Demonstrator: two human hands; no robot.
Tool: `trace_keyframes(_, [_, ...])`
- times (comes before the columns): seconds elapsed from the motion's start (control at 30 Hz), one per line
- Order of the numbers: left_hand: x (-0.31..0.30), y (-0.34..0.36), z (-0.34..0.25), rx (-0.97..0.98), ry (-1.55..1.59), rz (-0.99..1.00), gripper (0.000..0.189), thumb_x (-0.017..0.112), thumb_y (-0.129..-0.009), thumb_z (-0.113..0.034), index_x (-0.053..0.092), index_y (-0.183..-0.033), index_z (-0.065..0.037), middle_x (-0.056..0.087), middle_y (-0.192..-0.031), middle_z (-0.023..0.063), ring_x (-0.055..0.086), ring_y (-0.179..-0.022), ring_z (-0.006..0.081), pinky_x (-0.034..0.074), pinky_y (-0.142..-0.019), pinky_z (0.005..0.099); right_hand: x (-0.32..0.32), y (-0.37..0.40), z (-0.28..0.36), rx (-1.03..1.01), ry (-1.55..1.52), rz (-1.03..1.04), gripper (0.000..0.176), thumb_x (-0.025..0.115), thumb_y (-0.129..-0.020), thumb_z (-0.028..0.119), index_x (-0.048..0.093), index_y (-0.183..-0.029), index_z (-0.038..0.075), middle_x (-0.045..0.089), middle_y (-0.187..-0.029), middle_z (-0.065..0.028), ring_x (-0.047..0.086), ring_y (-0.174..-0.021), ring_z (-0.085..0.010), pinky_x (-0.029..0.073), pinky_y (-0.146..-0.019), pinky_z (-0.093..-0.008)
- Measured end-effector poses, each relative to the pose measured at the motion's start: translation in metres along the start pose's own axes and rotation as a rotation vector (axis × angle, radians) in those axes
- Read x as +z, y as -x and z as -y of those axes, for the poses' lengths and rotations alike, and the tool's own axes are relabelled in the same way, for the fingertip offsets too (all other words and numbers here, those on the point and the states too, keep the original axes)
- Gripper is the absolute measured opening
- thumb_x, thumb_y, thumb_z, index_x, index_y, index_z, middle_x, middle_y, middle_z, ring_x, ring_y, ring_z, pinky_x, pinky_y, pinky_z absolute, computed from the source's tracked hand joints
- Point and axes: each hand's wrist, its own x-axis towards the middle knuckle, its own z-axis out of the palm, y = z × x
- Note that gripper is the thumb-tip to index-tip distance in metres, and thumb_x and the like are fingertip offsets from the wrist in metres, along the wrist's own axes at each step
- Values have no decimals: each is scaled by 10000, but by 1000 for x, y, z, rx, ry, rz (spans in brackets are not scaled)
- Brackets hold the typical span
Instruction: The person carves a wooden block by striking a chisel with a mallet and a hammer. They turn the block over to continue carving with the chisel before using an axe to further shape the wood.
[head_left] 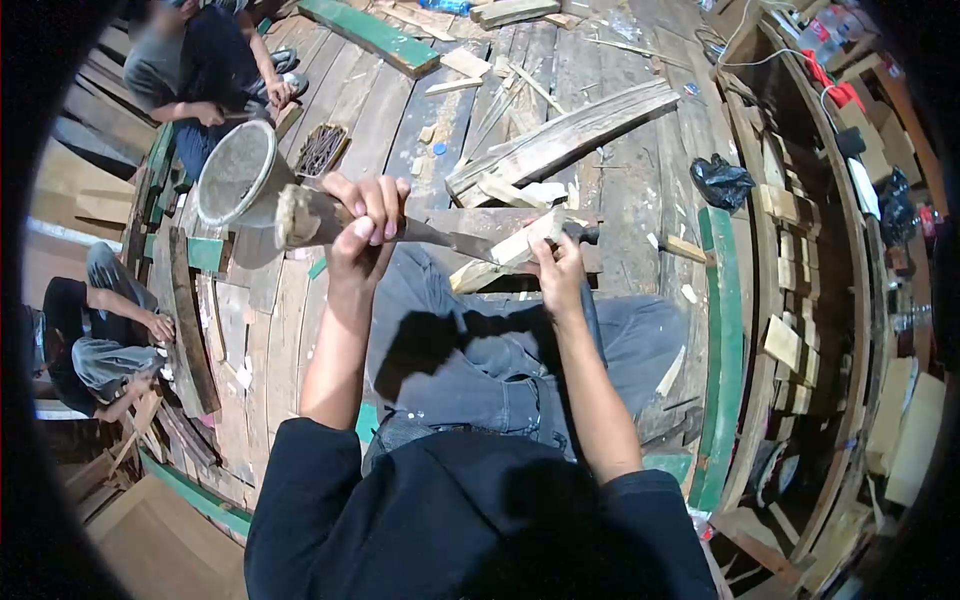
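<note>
My left hand (366, 215) is closed around a chisel, its thick wooden handle (305, 217) frayed at the butt. The chisel's metal blade (445, 236) points right and meets a short pale piece of wood (515, 243). That piece of wood is gripped by my right hand (556, 268), fingers at its right end, over my crossed legs. Just beyond my right hand shows a dark tool head (582, 233), apparently a hammer's, partly hidden. A board on the floor lies under the workpiece.
A grey bucket (238, 178) and a box of nails (320, 150) stand at left. A long beam (565, 140) lies ahead among offcuts. Green-painted timber (716, 360) and a black plastic bag (722, 183) are at right. Two people (205, 80) sit working at left.
</note>
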Motion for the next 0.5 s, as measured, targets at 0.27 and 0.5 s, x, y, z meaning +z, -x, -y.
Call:
trace_keyframes(0.27, [-1,14,6,18,-47,41,267,644,-829,-191,388,-875,-136,386,-597,-19,417,-609,130,356,-900,375,-9,7,0,-140,190,18,257,622,-948,212,583,-1085,-1,640,-957,-46,583,-872,-120,475,-792,-289])
trace_keyframes(0.5, [9,6,-11,104,252,-289,193,623,-833,-123,431,-840,-145,382,-644,-43,410,-672,93,361,-830,328,17,34,14,168,-536,192,512,324,-1036,423,383,-1316,-1,590,-1121,-202,629,-1005,-292,524,-894,-438])
